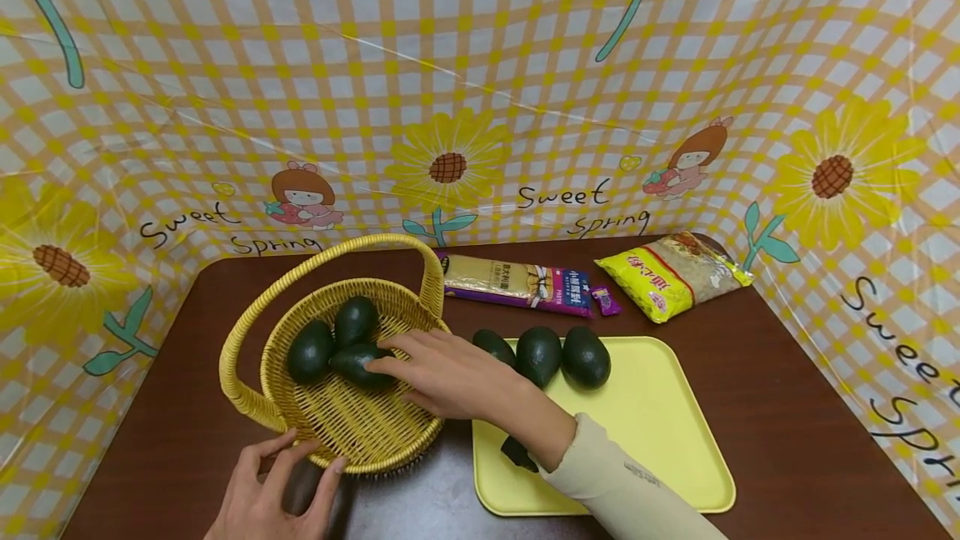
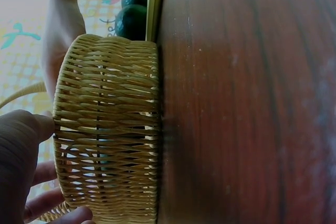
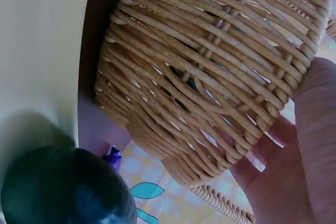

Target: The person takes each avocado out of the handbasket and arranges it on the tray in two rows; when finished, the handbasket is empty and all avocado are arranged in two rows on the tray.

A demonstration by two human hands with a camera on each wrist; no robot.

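Note:
A yellow wicker basket [image 1: 375,467] with a tall arched handle [image 1: 322,261] stands at the left of the table. Inside it lie two dark green avocados [image 1: 310,352] side by side, plus a third avocado [image 1: 358,367] at my right fingertips. My right hand [image 1: 450,373] reaches over the basket's right rim and holds that third avocado between thumb and fingers. At the near rim, by the handle's base, my left hand [image 1: 273,486] grips the basket; its thumb [image 2: 42,124] presses the rim in the left wrist view.
Right of the basket lies a yellow tray [image 1: 660,432] with several avocados [image 1: 587,357] along its back left. Behind are a pasta packet [image 1: 517,283], a small purple packet [image 1: 606,301] and a yellow bag [image 1: 667,277]. A checked cloth [image 1: 480,65] hangs around the table.

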